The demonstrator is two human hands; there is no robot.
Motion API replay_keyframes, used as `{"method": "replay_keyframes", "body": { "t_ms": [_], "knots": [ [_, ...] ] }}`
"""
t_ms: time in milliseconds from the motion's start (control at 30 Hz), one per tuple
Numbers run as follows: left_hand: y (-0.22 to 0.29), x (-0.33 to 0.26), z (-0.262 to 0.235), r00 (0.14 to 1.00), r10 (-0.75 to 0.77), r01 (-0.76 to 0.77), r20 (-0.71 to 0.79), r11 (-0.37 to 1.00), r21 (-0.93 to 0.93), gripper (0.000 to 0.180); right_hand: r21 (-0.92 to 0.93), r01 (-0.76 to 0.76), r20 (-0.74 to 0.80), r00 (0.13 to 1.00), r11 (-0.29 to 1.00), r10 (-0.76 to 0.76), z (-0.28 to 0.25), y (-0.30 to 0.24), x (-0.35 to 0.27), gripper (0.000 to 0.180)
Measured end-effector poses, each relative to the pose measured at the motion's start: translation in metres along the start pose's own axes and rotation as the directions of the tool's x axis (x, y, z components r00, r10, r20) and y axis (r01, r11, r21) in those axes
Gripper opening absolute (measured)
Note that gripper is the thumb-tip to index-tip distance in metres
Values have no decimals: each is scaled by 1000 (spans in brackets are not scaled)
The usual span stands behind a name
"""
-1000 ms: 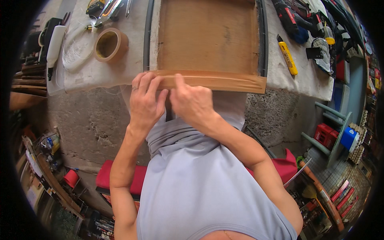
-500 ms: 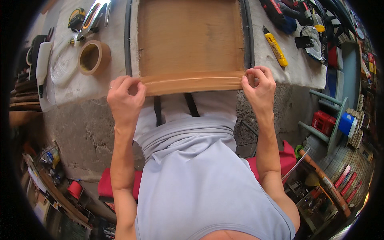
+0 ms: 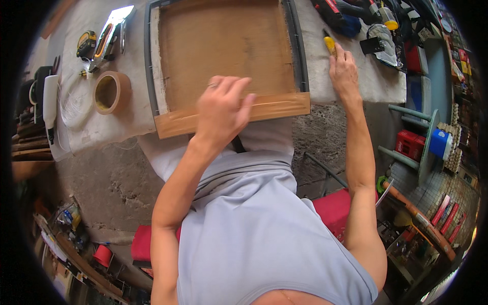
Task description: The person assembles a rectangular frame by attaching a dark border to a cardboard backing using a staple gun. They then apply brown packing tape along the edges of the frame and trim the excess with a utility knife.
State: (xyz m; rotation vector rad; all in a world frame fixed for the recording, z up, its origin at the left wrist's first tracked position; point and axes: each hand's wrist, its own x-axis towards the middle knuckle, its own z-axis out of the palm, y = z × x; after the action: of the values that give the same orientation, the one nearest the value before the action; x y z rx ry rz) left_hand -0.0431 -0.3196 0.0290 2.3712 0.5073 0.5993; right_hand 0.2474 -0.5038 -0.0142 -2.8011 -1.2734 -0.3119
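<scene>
A framed panel (image 3: 223, 51) with a dark rim lies on the table, its near edge reaching over my lap. Along that edge runs a strip of brown packing tape (image 3: 277, 106), fairly flat with some creases. My left hand (image 3: 221, 109) hovers over the tape strip, slightly blurred, thumb and fingers apart and nothing in them. To the right of the panel, my right hand (image 3: 345, 73) closes on a yellow utility knife (image 3: 330, 47). The knife's dark tip points away from me; its rear part is hidden under my fingers.
A brown tape roll (image 3: 113, 92), a tape measure (image 3: 86, 43) and a silver staple gun (image 3: 109, 38) lie on the left of the table. A white tube (image 3: 51, 101) is at its left edge. Power tools (image 3: 351, 18) crowd the far right. A green stool (image 3: 429, 147) stands right.
Both hands have let go of the tape's ends. My left hand moved right, over the strip; my right hand reached forward onto the utility knife. The panel has turned slightly.
</scene>
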Motion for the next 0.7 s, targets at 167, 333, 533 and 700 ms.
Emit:
{"method": "replay_keyframes", "body": {
  "t_ms": [167,333,533,700],
  "knots": [
    [10,18,58,975,30,-20,219,999,-47,16,872,-490,465,826,-2,317,-65,-29,-33,46],
    [12,19,65,969,103,-103,226,995,-9,17,837,-523,547,805,-160,229,-108,-93,-101,54],
    [11,19,64,973,121,-118,196,993,-27,16,520,-327,214,944,789,250,-127,-120,-137,44],
    [9,18,66,977,125,-120,175,992,-35,16,471,-240,232,962,849,143,-136,-126,-136,46]
  ]
}}
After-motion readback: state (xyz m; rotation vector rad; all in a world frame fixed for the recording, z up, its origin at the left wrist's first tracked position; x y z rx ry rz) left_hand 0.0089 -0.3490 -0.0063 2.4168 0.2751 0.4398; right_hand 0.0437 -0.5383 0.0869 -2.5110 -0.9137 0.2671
